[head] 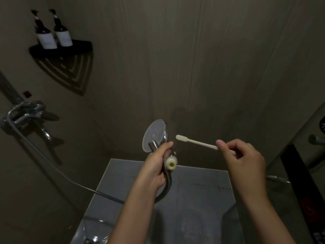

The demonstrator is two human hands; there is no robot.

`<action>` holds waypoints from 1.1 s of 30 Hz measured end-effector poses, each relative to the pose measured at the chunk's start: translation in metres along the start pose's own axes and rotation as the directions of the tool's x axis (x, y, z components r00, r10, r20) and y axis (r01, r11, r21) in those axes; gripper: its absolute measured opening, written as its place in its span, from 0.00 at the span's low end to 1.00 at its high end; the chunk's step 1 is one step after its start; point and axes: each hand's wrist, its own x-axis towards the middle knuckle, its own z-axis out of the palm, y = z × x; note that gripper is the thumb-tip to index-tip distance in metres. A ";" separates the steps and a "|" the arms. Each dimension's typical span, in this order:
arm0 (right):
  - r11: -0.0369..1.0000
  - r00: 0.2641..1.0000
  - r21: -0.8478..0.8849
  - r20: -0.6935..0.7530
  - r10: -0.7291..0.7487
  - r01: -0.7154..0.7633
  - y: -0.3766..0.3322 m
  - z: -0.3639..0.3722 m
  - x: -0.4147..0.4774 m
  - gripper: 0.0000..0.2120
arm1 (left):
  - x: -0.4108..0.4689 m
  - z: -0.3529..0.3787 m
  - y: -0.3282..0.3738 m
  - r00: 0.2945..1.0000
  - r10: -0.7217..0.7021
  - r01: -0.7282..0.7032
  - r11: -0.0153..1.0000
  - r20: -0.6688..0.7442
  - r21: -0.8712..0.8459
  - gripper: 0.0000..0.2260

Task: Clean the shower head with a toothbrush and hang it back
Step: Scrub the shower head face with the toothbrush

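Wall shelf (pixel 84 45), bottles (pixel 47 39) beyond shower head (pixel 153 136), toothbrush (pixel 197 142)

The shower head (pixel 154 135) is round and chrome-rimmed with a pale dotted spray face. It stands upright at centre, face turned left, its handle gripped by the left hand (pixel 156 168). The white toothbrush (pixel 197 142) hangs nearly level just to its right, brush end pointing left, not touching it — the right hand (pixel 246 159) pinches its tail.

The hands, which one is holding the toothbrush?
The right hand pinches the white toothbrush near the end of its handle, with the head pointing toward the shower head. The left hand grips the shower head's handle instead.
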 end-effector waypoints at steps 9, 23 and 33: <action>0.961 0.973 0.245 0.221 0.072 -0.127 0.003 0.010 0.002 0.11 | -0.010 0.009 0.000 0.964 0.264 -0.267 0.961 0.040 0.073 0.04; 0.748 0.874 0.504 0.440 0.206 -0.431 -0.020 0.037 -0.016 0.17 | -0.018 0.017 -0.017 0.815 0.527 -0.571 0.802 0.239 0.178 0.12; 0.652 0.777 0.477 0.555 0.297 -0.590 -0.029 0.054 -0.040 0.09 | -0.014 0.011 -0.032 0.810 0.561 -0.584 0.795 0.168 0.163 0.16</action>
